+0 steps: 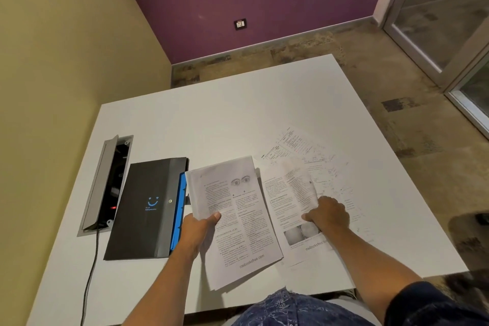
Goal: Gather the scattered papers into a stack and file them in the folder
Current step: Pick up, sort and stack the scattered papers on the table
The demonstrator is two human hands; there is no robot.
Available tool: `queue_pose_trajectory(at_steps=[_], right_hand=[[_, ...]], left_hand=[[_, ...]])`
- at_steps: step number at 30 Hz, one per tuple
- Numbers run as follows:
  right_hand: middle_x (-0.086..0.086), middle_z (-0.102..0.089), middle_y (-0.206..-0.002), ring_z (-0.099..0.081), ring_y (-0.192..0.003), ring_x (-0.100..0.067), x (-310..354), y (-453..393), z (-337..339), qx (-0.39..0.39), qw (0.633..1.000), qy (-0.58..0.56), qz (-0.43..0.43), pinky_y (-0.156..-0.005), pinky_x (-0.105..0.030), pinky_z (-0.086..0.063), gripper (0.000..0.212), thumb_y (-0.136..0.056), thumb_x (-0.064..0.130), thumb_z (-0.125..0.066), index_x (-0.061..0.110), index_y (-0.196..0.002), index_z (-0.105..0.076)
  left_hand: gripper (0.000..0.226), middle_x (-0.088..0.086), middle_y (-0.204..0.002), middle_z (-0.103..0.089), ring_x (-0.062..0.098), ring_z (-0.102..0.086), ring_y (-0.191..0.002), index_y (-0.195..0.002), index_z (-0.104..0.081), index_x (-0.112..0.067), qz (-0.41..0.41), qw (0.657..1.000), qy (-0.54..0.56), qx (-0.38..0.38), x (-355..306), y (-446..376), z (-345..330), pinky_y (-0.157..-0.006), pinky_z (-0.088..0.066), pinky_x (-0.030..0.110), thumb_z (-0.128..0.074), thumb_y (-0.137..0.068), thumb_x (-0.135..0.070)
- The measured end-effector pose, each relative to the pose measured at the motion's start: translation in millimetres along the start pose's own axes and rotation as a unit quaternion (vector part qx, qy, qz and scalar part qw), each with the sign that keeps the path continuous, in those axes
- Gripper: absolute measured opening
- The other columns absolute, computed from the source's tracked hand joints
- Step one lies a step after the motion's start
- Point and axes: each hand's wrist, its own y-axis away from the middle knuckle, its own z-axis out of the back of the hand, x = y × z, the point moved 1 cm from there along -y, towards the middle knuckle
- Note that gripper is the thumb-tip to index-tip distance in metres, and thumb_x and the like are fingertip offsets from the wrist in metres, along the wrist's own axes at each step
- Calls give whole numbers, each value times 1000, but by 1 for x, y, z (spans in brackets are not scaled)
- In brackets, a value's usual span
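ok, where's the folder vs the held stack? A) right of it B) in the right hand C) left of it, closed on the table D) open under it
C: the folder lies closed on the table, left of the stack that the left hand grips.

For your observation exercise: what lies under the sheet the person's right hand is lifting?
Under the lifted sheet held by the right hand, more printed papers lie spread on the table. How many sheets lie there is hidden.
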Motion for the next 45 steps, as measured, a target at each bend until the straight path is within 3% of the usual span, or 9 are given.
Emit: queue_pose_trajectory(at_steps=[4,17,26,30,32,34,37,41,45], right_hand=[[-10,-63,-121,-59,-114,-33,-16,-7,10,-61,998,-15,-10,-89,-40,-52,57,-78,52,-77,19,-123,-68],[-23,-56,-119,-61,-104,-42,-23,-23,4,-95,990,-46,-94,-92,-46,-56,49,-77,31,-81,9,-118,-65],[-4,-75,-105,-60,-102,-33,-32,-21,15,-73,997,-32,4,-83,-35,-43,25,-78,26,-74,30,-101,-68],[-6,-75,-96,-64,-80,-29,-39,-17,16,-83,989,-107,66,-69,-31,-47,25,-83,17,-73,31,-99,-61],[-5,-75,-111,-69,-84,-22,-42,-15,21,-70,975,-185,97,-70,-29,-52,39,-85,14,-77,31,-117,-61],[0,-67,-130,-66,-113,-19,-40,-10,31,-62,953,-267,130,-92,-30,-53,61,-88,6,-76,34,-138,-55],[4,-58,-124,-56,-116,-12,-32,-5,51,-49,913,-379,141,-99,-28,-45,82,-90,-4,-72,30,-156,-37],[-9,-71,-115,-71,-100,-21,-21,-11,76,-52,867,-478,132,-77,-15,-57,55,-85,-4,-77,15,-134,-61],[-3,-79,-107,-77,-94,-19,0,-8,84,1,825,-545,148,-75,-23,-62,36,-83,-3,-79,22,-107,-73]], left_hand=[[25,9,-105,-71,32,-68,-99,-107,-63,-21,-10,1000,4,4,1,1,-3,-88,-56,49,-79,-88,-20],[23,7,-104,-71,30,-68,-96,-106,-62,-23,-23,1000,16,10,-5,4,-8,-83,-55,46,-78,-90,-20],[28,9,-105,-70,30,-67,-96,-115,-62,-14,-22,999,41,-7,-3,2,6,-84,-54,47,-76,-90,-14],[30,7,-104,-71,25,-67,-92,-119,-62,-10,-19,998,61,-6,2,2,12,-79,-54,41,-74,-92,-9],[29,7,-103,-71,24,-67,-91,-119,-62,-10,-20,997,71,-3,3,3,13,-79,-54,40,-73,-92,-7],[29,7,-104,-71,25,-67,-91,-119,-62,-10,-22,997,80,2,5,3,13,-79,-54,41,-73,-92,-6],[30,10,-106,-71,26,-67,-92,-119,-61,-10,-20,997,79,3,6,1,13,-81,-54,44,-74,-92,-8],[32,12,-109,-72,29,-68,-94,-119,-63,-12,-15,996,88,3,6,-3,11,-81,-56,45,-76,-90,-13],[31,13,-112,-74,37,-70,-103,-118,-65,-14,-20,993,114,23,0,-3,7,-89,-58,53,-77,-90,-13]])
